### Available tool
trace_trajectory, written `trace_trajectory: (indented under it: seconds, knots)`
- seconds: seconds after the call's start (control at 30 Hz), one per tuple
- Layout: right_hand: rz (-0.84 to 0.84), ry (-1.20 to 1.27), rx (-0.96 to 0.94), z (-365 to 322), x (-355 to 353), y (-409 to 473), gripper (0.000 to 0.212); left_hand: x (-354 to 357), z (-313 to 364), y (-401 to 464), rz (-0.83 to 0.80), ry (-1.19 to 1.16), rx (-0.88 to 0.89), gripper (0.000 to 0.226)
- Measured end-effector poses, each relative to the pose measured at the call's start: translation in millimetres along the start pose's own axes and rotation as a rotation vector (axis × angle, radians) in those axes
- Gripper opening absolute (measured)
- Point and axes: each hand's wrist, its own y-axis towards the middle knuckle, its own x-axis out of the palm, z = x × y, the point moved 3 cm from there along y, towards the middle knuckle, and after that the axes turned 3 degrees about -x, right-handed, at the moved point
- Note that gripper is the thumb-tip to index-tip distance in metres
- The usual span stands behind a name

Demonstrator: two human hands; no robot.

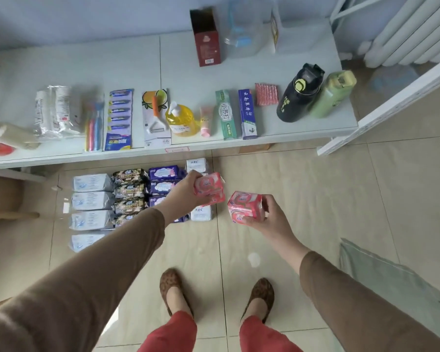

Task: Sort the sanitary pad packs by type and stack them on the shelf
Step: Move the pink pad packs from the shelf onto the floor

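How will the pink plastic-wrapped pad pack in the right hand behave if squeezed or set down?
The pink plastic-wrapped pad pack probably gives softly. Its glossy film may slip, though the right hand holds it by fingertips alone, so it seems light. Its blocky shape should sit flat rather than roll.

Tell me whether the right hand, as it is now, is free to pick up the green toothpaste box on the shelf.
Probably not yet: the right hand grips a pink pack, so it has no free fingers. Nothing blocks the way to the green toothpaste box.

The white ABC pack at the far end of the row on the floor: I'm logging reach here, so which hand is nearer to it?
Left. The left hand, gripping a pink pack, hangs right beside the white ABC pack. The right hand, holding another pink pack, is farther right and nearer the person.
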Motion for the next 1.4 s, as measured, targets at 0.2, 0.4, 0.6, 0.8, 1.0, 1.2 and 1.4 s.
trace_trajectory:
  seconds: [0.2, 0.4, 0.6, 0.8, 1.0, 1.2, 1.4]
  knots:
    - [0.024, -0.079, -0.041, 114.0, 40.3, 86.0, 0.048, 51.9, -61.9, 117.4, 0.05, 0.172, 0.109, 0.058]
    - [0.073, -0.105, -0.105, 194.6, 73.5, 170.0, 0.045, 83.0, -104.3, 228.0, 0.169, 0.443, 0.237, 0.055]
    - [0.05, -0.12, -0.132, 250.0, 108.2, 247.2, 0.046, 92.9, -137.0, 319.0, 0.302, 0.677, 0.263, 0.066]
    - [0.049, -0.118, -0.214, 274.1, 132.8, 294.9, 0.05, 109.2, -157.6, 361.1, 0.388, 0.826, 0.283, 0.071]
    - [0.024, -0.149, -0.245, 279.8, 144.0, 310.9, 0.052, 113.8, -163.8, 366.8, 0.392, 0.861, 0.288, 0.075]
    - [0.01, -0.179, -0.258, 272.7, 143.3, 316.8, 0.056, 105.8, -157.9, 356.1, 0.351, 0.813, 0.279, 0.078]
    - [0.031, -0.283, -0.301, 253.9, 148.0, 324.9, 0.053, 91.5, -157.0, 332.3, 0.436, 0.611, 0.287, 0.045]
